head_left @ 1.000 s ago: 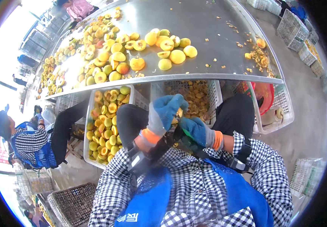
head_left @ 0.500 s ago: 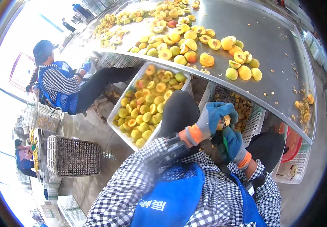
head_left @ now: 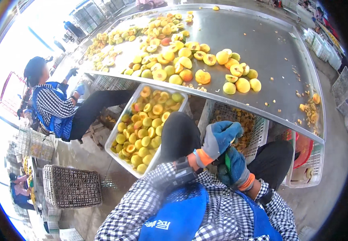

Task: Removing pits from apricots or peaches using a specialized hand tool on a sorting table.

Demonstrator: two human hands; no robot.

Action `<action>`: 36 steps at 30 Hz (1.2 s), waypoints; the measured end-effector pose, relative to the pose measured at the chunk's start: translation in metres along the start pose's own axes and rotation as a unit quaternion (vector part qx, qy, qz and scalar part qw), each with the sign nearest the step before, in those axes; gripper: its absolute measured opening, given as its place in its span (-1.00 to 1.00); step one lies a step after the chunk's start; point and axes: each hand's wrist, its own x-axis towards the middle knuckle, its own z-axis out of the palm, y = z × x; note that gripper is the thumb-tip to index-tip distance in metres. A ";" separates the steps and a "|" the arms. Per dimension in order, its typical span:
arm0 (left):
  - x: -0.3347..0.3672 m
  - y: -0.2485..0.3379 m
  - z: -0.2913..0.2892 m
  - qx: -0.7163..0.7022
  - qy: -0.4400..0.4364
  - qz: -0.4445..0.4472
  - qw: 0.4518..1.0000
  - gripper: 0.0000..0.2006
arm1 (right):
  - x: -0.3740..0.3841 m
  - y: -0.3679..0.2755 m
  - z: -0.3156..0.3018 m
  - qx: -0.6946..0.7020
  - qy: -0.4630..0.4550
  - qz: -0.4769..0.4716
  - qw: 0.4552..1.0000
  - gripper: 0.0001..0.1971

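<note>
Blue-and-grey gloved, the person's left hand [head_left: 223, 137] is hovering just beside the similarly gloved right hand [head_left: 237, 165], in front of a white plastic crate [head_left: 261, 134] holding brownish scraps [head_left: 249, 127]. Both grips are curling inward; how far, and on what, one cannot tell. Round yellow fruits [head_left: 210, 59], many halved, are lying on the grey metal counter [head_left: 254, 44] and filling a 2nd white plastic crate [head_left: 119, 161]. The 2 hands are probably working on fruit; the next move is likely calling for steadiness.
</note>
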 end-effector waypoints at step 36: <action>0.053 -0.024 -0.038 0.185 -0.327 0.020 0.927 -0.89 | 0.017 0.019 -0.003 0.408 -0.152 0.271 0.858 -0.67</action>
